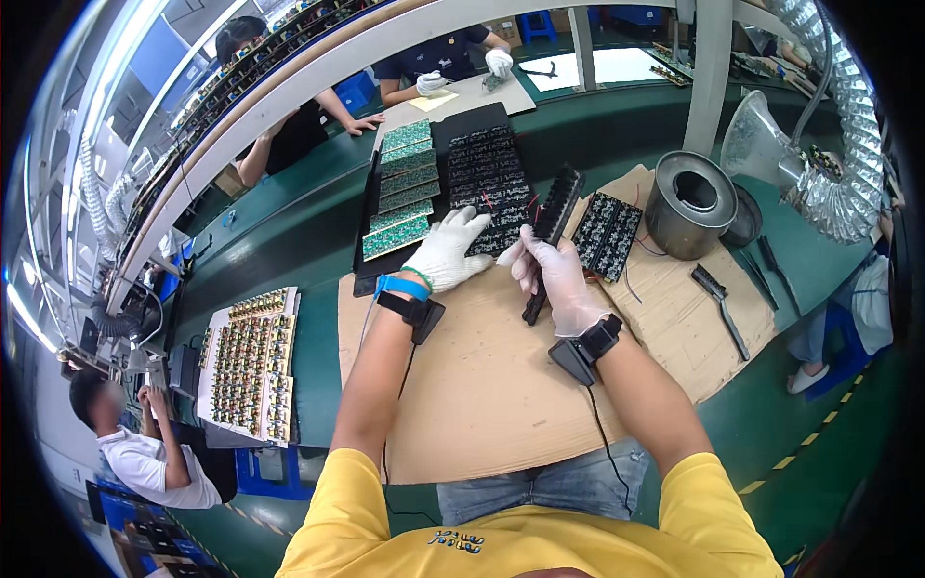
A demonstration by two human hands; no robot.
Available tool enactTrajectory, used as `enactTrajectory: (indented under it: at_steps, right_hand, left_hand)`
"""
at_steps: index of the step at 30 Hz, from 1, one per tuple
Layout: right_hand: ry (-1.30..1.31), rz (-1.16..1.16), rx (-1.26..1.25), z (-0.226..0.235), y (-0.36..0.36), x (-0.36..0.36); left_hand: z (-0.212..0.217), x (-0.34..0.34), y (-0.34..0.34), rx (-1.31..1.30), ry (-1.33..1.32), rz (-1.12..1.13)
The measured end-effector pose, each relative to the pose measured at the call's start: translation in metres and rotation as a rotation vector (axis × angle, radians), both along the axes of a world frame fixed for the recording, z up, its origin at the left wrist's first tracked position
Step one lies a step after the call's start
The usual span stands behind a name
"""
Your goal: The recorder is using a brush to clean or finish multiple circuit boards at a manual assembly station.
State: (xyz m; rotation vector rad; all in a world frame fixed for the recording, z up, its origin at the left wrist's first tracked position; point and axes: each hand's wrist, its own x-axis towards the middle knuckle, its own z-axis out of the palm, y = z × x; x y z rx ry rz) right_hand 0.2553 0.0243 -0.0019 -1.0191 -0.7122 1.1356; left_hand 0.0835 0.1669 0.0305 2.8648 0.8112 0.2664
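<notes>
My right hand point(557, 279), in a thin white glove, grips the handle of a long black brush point(551, 229) whose bristle head points up and away. My left hand point(451, 250), in a white knit glove, lies flat with spread fingers on a black circuit board point(489, 178) on a black tray point(368, 231). A column of green circuit boards point(403, 188) lies on the same tray, left of that hand. Another black circuit board point(607, 231) rests on the brown cardboard sheet point(482, 385), right of the brush.
A grey metal pot point(688, 202) and a silver duct with a clear funnel point(771, 144) stand at the right. Two small brushes point(721, 303) lie on the cardboard edge. A white tray of small boards point(246, 361) sits left. Other people work across and at left.
</notes>
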Motion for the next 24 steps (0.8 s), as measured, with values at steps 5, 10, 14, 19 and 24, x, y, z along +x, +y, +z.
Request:
enactTrajectory:
  at_steps: [5,10,14,19,24]
  right_hand:
    - [0.016,-0.063,-0.029,0.0,0.001,-0.002]
    - [-0.001,-0.016,-0.051,0.001,-0.002,0.001]
    - [0.023,-0.042,-0.038,0.001,-0.001,0.001]
    - [-0.005,-0.016,-0.023,-0.006,0.003,0.001]
    - [-0.023,-0.008,-0.034,-0.005,0.002,0.002]
  left_hand:
    - [-0.016,0.002,0.003,-0.044,-0.093,0.002]
    - [-0.005,0.01,-0.003,-0.088,-0.036,-0.017]
    - [-0.005,0.016,-0.005,-0.049,0.018,0.007]
    - [-0.024,0.013,0.007,0.005,-0.032,0.018]
    - [-0.028,0.015,0.01,0.002,-0.076,0.025]
